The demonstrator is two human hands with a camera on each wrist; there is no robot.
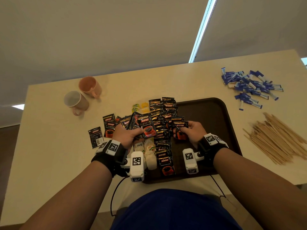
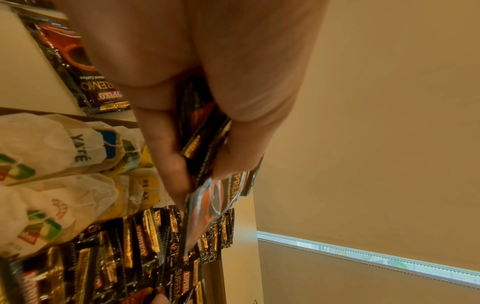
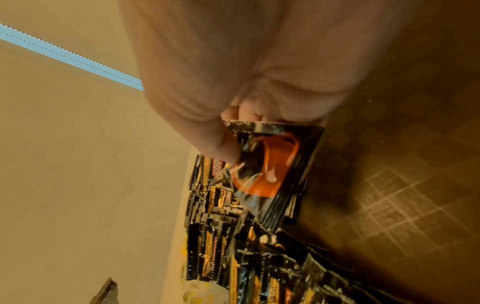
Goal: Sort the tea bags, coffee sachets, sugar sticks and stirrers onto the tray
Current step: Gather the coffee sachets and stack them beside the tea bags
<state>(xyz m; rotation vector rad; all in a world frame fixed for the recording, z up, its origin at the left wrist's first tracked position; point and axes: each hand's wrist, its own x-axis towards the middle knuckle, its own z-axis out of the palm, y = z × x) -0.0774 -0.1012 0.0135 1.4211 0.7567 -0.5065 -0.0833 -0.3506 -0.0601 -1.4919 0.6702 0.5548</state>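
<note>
Both hands grip coffee sachets: left (image 1: 131, 135) a fan (image 1: 142, 127), right (image 1: 192, 131) one sachet (image 1: 180, 130).

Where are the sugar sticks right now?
In the head view the sugar sticks lie heaped on the table, far right, beyond the tray and behind the stirrers.

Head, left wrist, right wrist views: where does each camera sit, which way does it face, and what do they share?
Head: on the person's head, facing down at the table and tray; both forearms, left hand and right hand show.
Left wrist: along the left hand, at the fan of coffee sachets it grips; tea bags alongside.
Right wrist: along the right hand, at the single sachet it pinches over the tray.
Shared: all three show the coffee sachet row.
</note>
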